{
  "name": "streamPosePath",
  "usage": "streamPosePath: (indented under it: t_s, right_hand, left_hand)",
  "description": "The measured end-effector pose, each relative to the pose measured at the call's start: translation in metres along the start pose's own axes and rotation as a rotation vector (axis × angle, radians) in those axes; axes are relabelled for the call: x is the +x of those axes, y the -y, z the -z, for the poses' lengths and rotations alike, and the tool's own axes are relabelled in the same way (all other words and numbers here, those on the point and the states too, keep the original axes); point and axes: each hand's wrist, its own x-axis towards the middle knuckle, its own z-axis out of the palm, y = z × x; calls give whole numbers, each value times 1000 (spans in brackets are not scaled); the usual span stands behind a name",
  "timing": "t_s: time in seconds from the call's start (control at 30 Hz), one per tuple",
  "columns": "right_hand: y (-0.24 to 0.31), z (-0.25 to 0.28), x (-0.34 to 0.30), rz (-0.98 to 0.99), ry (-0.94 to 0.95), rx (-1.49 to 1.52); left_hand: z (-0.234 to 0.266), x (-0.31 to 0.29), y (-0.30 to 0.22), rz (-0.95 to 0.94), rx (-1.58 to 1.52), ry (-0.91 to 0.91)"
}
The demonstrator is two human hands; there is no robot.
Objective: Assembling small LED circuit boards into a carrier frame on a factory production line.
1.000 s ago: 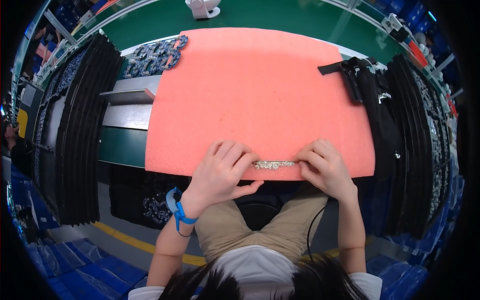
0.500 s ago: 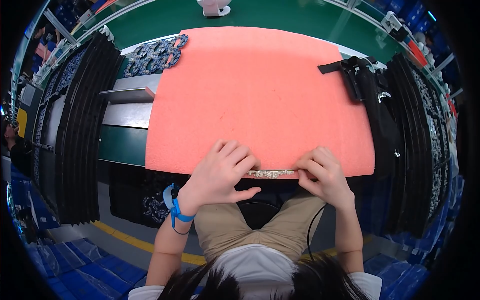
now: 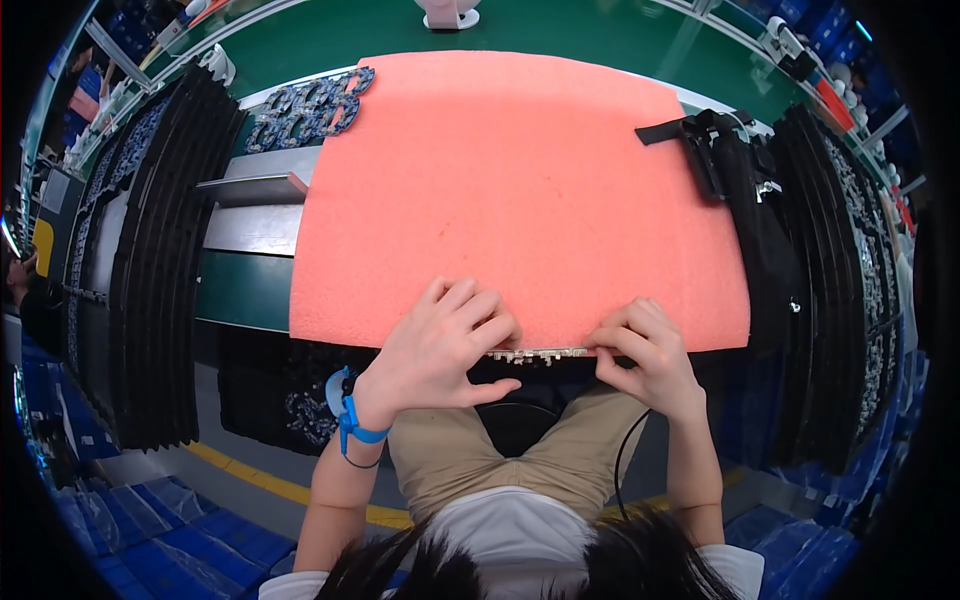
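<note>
At the near edge of a pink foam mat (image 3: 500, 200), a narrow circuit board (image 3: 540, 355) with small metallic parts is seen nearly edge-on, its parts sticking out toward me. My left hand (image 3: 440, 345) has its fingers curled onto the board's left end, while its thumb stands apart below. A blue wrist strap (image 3: 350, 415) is round that wrist. The right end of the board is pinched by my right hand (image 3: 645, 350), thumb and fingers closed on it. The fingertips of the left hand are partly hidden.
Blue circuit boards (image 3: 305, 110) lie at the mat's far left corner. Stacked black trays (image 3: 160, 270) stand at left, more black trays (image 3: 825, 280) at right. A black device with a strap (image 3: 710, 155) rests on the right edge. A white stand (image 3: 448, 14) is at the back.
The board has tilted and dropped slightly, so its parts now show as a jagged row below its edge. Both hands keep nearly the same places.
</note>
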Motion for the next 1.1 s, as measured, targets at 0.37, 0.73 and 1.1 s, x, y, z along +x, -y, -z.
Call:
streamPosePath:
  t_s: [0.37,0.73,1.1]
  right_hand:
    - [-1,1,-7,7,-2,20]
    - [-7,7,-16,63,81,-25]
    - [9,0,-17,42,7,-24]
  left_hand:
    - [-2,-1,-1,-7,-16,5]
    - [-1,5,0,-17,20,13]
    - [0,-6,-4,-20,-31,-100]
